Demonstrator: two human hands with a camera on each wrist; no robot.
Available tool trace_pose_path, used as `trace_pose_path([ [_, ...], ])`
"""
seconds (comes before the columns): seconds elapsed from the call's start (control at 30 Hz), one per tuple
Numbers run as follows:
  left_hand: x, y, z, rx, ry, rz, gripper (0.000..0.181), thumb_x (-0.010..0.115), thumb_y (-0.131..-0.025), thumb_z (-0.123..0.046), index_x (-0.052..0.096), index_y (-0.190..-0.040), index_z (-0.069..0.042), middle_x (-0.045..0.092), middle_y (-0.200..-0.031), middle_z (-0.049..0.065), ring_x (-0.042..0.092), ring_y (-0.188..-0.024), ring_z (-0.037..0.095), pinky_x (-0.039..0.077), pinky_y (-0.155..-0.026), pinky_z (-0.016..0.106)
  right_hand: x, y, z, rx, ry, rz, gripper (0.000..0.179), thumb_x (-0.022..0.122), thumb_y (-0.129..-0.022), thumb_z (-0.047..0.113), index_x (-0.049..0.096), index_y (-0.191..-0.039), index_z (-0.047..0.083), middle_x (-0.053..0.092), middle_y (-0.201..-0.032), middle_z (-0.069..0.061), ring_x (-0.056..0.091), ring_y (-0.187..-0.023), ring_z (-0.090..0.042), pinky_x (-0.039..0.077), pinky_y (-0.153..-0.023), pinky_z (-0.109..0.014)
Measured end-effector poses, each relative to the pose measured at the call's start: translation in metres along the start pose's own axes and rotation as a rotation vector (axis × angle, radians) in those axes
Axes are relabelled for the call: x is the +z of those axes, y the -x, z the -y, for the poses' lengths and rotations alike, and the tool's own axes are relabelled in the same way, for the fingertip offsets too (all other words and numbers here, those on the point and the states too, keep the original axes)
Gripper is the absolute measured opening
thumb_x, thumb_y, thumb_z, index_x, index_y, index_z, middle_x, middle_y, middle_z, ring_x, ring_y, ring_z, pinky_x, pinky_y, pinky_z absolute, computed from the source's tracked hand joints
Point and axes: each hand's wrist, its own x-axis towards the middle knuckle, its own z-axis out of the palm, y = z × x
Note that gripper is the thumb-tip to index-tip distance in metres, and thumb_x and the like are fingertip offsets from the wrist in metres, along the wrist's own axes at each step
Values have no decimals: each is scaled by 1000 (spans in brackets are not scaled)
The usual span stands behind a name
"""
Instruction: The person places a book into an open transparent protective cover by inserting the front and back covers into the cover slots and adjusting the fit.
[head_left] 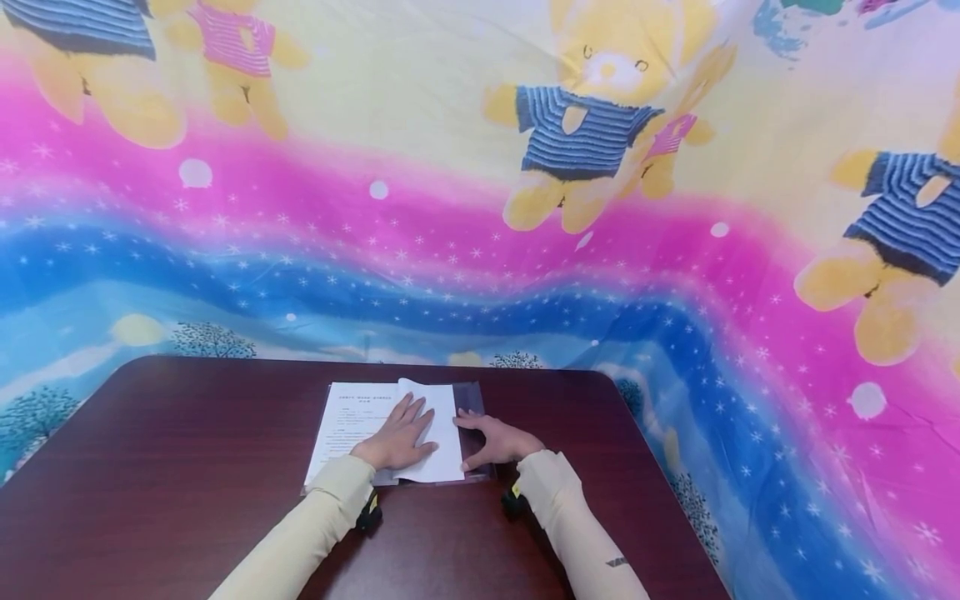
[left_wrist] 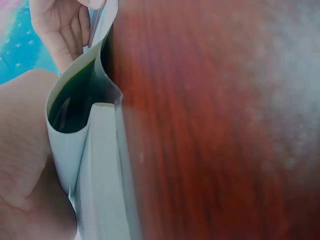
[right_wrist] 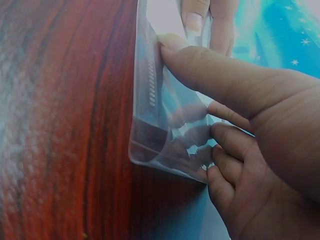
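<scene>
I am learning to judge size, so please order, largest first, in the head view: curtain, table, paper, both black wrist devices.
1. Curtain
2. Table
3. Paper
4. Left wrist device and right wrist device: they look alike, so unranked.

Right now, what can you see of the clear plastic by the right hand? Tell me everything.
The clear plastic looks thin, glossy and flexible, with bright reflections and a row of short, pale marks. Its near end bends into a rounded fold. It is on the table, showing as a see-through strip past the right edge of the white paper. The right hand touches it. Whether it is a cover or a sleeve, I cannot tell.
</scene>
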Motion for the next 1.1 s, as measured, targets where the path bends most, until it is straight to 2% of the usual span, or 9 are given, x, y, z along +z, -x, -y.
trace_pose_path([
  [0.27,-5,-2,11,66,88,-67,56,51,-104,-24,44,-148,9,28,-161,31,15,-152,51,14,-124,60,-2,-2,4,29,30,18,89,85,-84,28,38,-159,16,20,-170,-6,13,-158,-29,28,-122,-55],
  [0.37,-9,0,16,65,116,-78,56,53,-103,-25,44,-148,8,29,-162,28,16,-153,49,16,-124,59,-2,-2,4,35,22,14,89,85,-84,28,38,-159,17,20,-170,-5,13,-158,-30,28,-121,-57],
  [0.53,-12,8,22,47,115,-82,62,56,-101,-28,42,-151,5,27,-163,27,16,-153,48,18,-123,60,0,0,5,43,14,13,89,85,-84,29,38,-159,18,20,-170,-6,13,-158,-32,27,-121,-60],
  [0.67,-11,14,20,51,112,-83,65,56,-101,-31,40,-152,5,25,-164,26,16,-152,50,18,-122,62,1,1,3,49,15,9,89,85,-84,29,38,-159,19,20,-170,-5,13,-158,-32,27,-121,-60],
  [0.83,-8,16,15,63,111,-92,64,56,-101,-28,41,-149,11,26,-162,31,16,-150,53,20,-121,63,2,0,2,51,16,16,89,85,-84,30,37,-159,19,19,-171,-4,12,-158,-31,28,-121,-59],
  [1.1,-5,13,12,18,126,-62,59,55,-103,-22,41,-148,13,20,-163,32,9,-153,51,18,-123,59,0,-1,2,48,21,27,90,85,-84,30,37,-159,20,18,-171,-4,11,-158,-30,28,-121,-58],
])
